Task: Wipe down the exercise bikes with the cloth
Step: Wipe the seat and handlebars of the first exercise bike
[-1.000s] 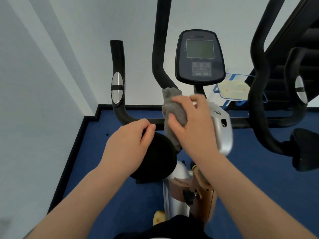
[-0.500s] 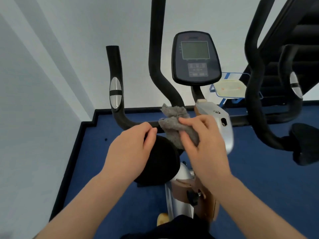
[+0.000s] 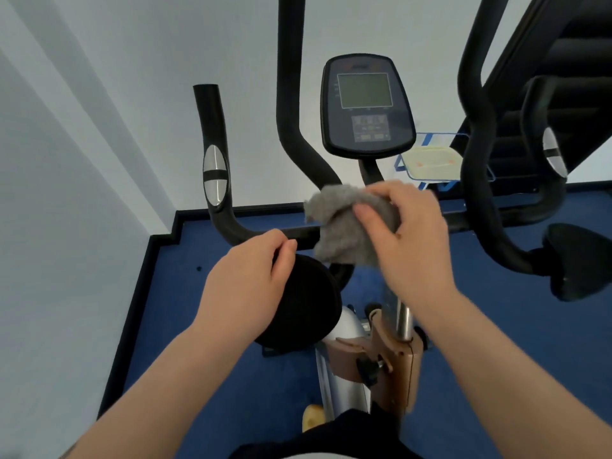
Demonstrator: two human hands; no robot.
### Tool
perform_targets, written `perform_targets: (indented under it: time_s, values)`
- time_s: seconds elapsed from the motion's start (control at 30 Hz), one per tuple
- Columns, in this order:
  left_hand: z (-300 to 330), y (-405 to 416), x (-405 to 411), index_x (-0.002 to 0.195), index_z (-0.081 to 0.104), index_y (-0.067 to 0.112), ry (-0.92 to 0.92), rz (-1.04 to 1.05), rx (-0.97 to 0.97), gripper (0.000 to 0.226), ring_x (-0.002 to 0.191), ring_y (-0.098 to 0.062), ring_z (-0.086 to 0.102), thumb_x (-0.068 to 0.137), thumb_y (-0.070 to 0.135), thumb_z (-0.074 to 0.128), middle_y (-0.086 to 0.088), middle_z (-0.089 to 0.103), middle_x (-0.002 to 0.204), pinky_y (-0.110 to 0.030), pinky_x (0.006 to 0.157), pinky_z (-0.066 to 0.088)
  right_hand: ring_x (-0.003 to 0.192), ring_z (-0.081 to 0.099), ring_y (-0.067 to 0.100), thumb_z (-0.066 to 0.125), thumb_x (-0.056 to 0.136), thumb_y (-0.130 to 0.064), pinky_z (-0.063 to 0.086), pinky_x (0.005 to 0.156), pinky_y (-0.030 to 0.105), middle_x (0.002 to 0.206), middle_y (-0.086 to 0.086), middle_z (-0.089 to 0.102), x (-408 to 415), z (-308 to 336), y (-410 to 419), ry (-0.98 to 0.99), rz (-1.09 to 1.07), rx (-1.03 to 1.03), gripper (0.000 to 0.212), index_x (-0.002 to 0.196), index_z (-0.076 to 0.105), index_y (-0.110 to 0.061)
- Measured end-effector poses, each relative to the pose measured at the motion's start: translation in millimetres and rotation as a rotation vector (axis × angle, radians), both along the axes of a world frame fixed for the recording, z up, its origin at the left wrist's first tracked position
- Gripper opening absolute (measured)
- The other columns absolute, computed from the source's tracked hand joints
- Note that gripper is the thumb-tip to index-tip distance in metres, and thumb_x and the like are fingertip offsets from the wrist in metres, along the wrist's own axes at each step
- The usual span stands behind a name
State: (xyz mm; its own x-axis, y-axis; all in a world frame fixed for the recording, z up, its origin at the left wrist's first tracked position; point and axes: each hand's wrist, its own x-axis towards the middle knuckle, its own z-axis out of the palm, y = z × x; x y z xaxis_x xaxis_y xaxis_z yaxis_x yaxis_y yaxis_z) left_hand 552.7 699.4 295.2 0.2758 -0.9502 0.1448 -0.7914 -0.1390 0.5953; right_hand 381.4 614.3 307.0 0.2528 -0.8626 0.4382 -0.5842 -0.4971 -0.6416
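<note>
Cloth (image 3: 344, 226), grey and bunched, sits in the grip of the right hand (image 3: 410, 236), whose thumb and curled fingers pinch it against the middle of the exercise bike (image 3: 367, 369), right where the black handlebar crossbar (image 3: 304, 231) meets the stem below the console (image 3: 367, 107). The crossbar's long axis runs left to right across the view, so any further wiping along it probably means sliding sideways, and the right hand, already on it with the cloth, is plainly the nearer one for that job. The left hand (image 3: 251, 286) holds no cloth; its fingers curl over the top edge of a round black pad (image 3: 301, 303) just below the crossbar, apparently steadying it. To the left the bar bends up into a handle with a silver pulse sensor (image 3: 215, 173), and a second curved black upright (image 3: 291, 120) rises between that handle and the console; this upright stands just beside the cloth and would likely interrupt a straight sweep leftwards. To the right, more black handles and another pad (image 3: 579, 260) show, though whether they belong to the same bike cannot be told. A pale tray (image 3: 430, 162) lies behind on the blue floor (image 3: 185, 326), well apart from both hands.
</note>
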Motion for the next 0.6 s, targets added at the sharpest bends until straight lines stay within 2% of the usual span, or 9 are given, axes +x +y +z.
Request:
perform_targets:
  time_s: [0.07,0.17,0.27,0.33,0.4,0.47,0.5,0.53,0.6]
  values:
    - [0,1,0,0.072,0.047,0.022,0.003,0.008,0.0,0.034,0.054,-0.013,0.048,0.1,0.04,0.04,0.002,0.049,0.058,-0.028,0.049,0.032,0.092,0.052,0.006,0.06,0.091,-0.036,0.047,0.08,0.027,0.092,-0.016,0.058,-3,18,-7,-0.071,-0.013,0.003,0.01,0.099,0.061,-0.03]
    - [-1,1,0,0.072,0.047,0.022,0.005,0.017,0.004,0.034,0.051,-0.013,0.046,0.099,0.041,0.039,0.003,0.048,0.056,-0.026,0.049,0.029,0.082,0.051,-0.001,0.066,0.082,-0.035,0.039,0.071,0.008,0.087,-0.018,0.054,-17,37,-9,-0.117,-0.094,-0.098,0.012,0.092,0.059,-0.035]
    - [-1,0,0,0.074,0.05,0.021,0.01,0.011,0.013,0.034,0.052,-0.014,0.048,0.099,0.042,0.039,0.002,0.049,0.057,-0.027,0.049,0.033,0.079,0.048,-0.004,0.069,0.079,-0.029,0.039,0.07,0.009,0.09,-0.014,0.049,-10,35,-13,-0.029,-0.102,-0.094,0.014,0.09,0.061,-0.029]
    - [-1,0,0,0.075,0.051,0.021,0.016,0.016,0.012,0.034,0.053,-0.014,0.049,0.099,0.042,0.039,0.002,0.05,0.058,-0.027,0.049,0.033,0.078,0.048,-0.001,0.068,0.084,-0.035,0.038,0.069,0.009,0.092,-0.012,0.05,3,15,-7,0.086,-0.04,0.033,0.015,0.093,0.061,-0.026]
    - [-1,1,0,0.074,0.05,0.021,0.018,0.024,0.006,0.034,0.054,-0.014,0.048,0.099,0.042,0.039,0.002,0.049,0.058,-0.026,0.049,0.031,0.081,0.047,0.003,0.063,0.088,-0.042,0.036,0.071,0.006,0.093,-0.009,0.05,11,-4,-2,0.06,-0.046,0.038,0.02,0.095,0.061,-0.023]
    - [-2,1,0,0.073,0.048,0.023,0.005,0.026,0.003,0.034,0.054,-0.012,0.048,0.099,0.042,0.039,0.004,0.049,0.058,-0.026,0.049,0.031,0.095,0.048,0.008,0.06,0.092,-0.04,0.037,0.08,0.009,0.102,-0.007,0.046,18,-11,-4,-0.064,-0.077,0.023,0.021,0.098,0.06,-0.021]
    - [-1,0,-1,0.073,0.049,0.023,-0.001,0.019,0.004,0.033,0.055,-0.012,0.049,0.099,0.042,0.039,0.004,0.049,0.059,-0.026,0.049,0.032,0.101,0.047,0.011,0.058,0.093,-0.038,0.04,0.086,0.016,0.107,-0.006,0.043,21,-12,-6,-0.104,-0.075,0.029,0.02,0.101,0.06,-0.019]
    - [-1,-1,-1,0.074,0.049,0.022,-0.004,0.012,0.006,0.033,0.055,-0.012,0.05,0.099,0.042,0.039,0.004,0.05,0.06,-0.028,0.05,0.035,0.105,0.044,0.012,0.057,0.094,-0.036,0.041,0.09,0.025,0.111,-0.005,0.041,25,-14,-7,-0.115,-0.07,0.033,0.019,0.104,0.059,-0.02]
    - [0,-1,-1,0.074,0.049,0.023,-0.002,0.008,0.009,0.033,0.057,-0.011,0.051,0.099,0.042,0.038,0.004,0.052,0.061,-0.029,0.051,0.037,0.108,0.039,0.012,0.055,0.094,-0.035,0.039,0.09,0.029,0.113,-0.006,0.04,33,-20,-1,-0.06,-0.092,0.006,0.017,0.107,0.057,-0.023]
